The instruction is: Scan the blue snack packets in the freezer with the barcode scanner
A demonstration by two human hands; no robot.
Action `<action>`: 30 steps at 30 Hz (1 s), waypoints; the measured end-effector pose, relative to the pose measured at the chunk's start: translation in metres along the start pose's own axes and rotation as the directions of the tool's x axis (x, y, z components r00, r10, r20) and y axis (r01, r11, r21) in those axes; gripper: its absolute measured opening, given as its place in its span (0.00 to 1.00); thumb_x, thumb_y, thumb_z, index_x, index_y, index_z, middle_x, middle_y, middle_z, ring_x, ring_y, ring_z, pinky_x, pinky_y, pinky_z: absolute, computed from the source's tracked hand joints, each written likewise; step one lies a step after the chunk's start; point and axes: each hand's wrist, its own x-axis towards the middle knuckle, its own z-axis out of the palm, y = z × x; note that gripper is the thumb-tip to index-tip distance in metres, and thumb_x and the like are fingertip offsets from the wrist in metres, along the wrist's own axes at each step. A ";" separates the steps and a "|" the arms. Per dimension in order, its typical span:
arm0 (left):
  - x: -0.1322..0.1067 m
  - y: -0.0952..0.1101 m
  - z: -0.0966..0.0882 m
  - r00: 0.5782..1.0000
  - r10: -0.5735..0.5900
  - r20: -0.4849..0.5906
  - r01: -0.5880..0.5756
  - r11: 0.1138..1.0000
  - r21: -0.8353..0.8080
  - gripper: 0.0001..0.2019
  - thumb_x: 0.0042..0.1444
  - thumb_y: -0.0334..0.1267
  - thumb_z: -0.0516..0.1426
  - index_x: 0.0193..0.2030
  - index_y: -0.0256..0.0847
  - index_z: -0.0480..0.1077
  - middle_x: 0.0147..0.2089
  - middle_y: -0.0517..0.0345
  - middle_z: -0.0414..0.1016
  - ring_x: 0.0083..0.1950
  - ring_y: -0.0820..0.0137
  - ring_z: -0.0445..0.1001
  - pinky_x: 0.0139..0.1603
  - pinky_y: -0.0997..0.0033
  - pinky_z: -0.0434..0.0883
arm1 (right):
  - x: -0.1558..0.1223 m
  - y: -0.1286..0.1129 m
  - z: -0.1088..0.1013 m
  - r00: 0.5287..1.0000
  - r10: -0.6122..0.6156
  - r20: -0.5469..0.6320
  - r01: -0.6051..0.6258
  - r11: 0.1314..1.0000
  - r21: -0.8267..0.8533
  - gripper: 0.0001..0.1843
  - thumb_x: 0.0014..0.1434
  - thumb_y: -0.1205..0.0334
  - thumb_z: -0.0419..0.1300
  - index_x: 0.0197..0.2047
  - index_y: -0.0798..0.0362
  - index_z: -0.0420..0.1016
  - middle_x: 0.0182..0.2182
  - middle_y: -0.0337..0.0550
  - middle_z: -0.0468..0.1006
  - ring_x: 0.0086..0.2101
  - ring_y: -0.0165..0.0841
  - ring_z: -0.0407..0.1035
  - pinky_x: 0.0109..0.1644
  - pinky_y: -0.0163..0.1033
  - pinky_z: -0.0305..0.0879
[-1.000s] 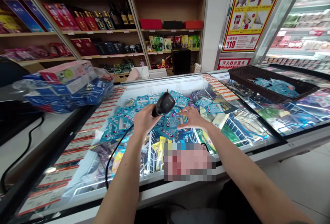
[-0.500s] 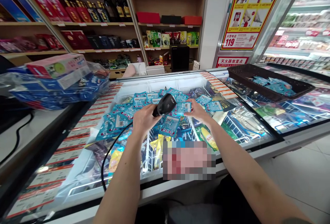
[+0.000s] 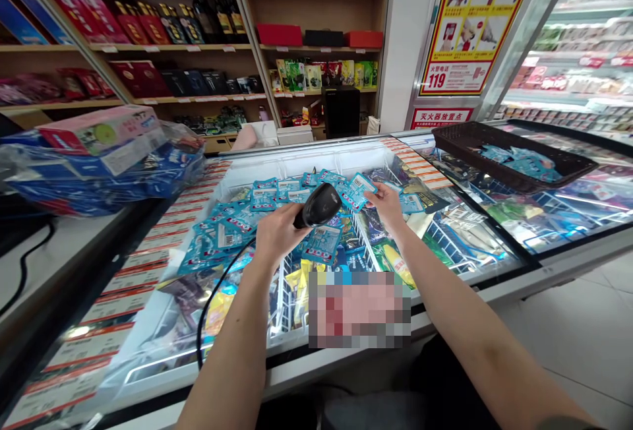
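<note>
My left hand (image 3: pixel 281 233) is closed around the handle of a black barcode scanner (image 3: pixel 322 204), whose head points away to the right. A black cable (image 3: pixel 210 305) runs from it down past my left forearm. My right hand (image 3: pixel 388 206) pinches the edge of a light-blue packet (image 3: pixel 358 191), which is tilted with its barcode facing up. More light-blue packets (image 3: pixel 232 235) lie spread over the glass freezer top, left of and behind the scanner. A single blue packet (image 3: pixel 322 244) lies just below the scanner head.
Under the glass, white wire baskets (image 3: pixel 364 240) hold bagged frozen goods. A dark brown tray (image 3: pixel 459 146) with several blue packets stands at the right. Plastic-wrapped blue boxes (image 3: pixel 74 183) sit at the left. Shelves with bottles and boxes line the back.
My right hand has moved slightly up and to the right with its packet, which is now more tilted. The scanner stays in my left hand, nearly in place.
</note>
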 end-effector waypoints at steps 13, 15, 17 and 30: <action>0.001 0.010 -0.001 0.999 0.017 0.050 -0.015 0.999 -0.052 0.14 0.52 0.46 0.53 0.42 0.43 0.70 0.39 0.55 0.75 0.39 0.66 0.72 0.31 0.72 0.62 | 0.002 0.010 0.005 0.999 0.005 0.047 -0.005 1.000 -0.006 0.18 0.46 0.53 0.59 0.41 0.50 0.68 0.30 0.37 0.75 0.31 0.31 0.71 0.35 0.39 0.71; 0.001 0.011 -0.001 0.998 0.020 0.058 -0.017 0.998 -0.061 0.14 0.52 0.47 0.53 0.42 0.43 0.70 0.39 0.55 0.75 0.40 0.66 0.72 0.31 0.72 0.62 | 0.001 0.010 0.006 0.999 0.009 0.043 -0.009 1.000 0.011 0.19 0.45 0.53 0.60 0.41 0.50 0.68 0.30 0.37 0.75 0.31 0.30 0.71 0.35 0.39 0.71; 0.001 0.013 -0.001 0.997 0.016 0.074 -0.012 0.998 -0.055 0.14 0.52 0.46 0.53 0.42 0.43 0.70 0.40 0.55 0.75 0.41 0.66 0.72 0.31 0.73 0.62 | 0.000 0.009 0.007 0.999 0.012 0.040 -0.012 1.000 0.017 0.19 0.45 0.52 0.60 0.40 0.51 0.68 0.30 0.37 0.75 0.32 0.30 0.71 0.35 0.39 0.71; 0.001 0.014 0.002 0.997 0.012 0.072 -0.011 1.000 -0.017 0.15 0.50 0.45 0.55 0.44 0.43 0.70 0.41 0.56 0.76 0.40 0.65 0.73 0.30 0.72 0.61 | -0.001 0.006 0.007 0.999 0.004 0.042 -0.006 1.000 0.029 0.18 0.45 0.53 0.61 0.39 0.51 0.68 0.29 0.36 0.74 0.30 0.29 0.71 0.35 0.39 0.71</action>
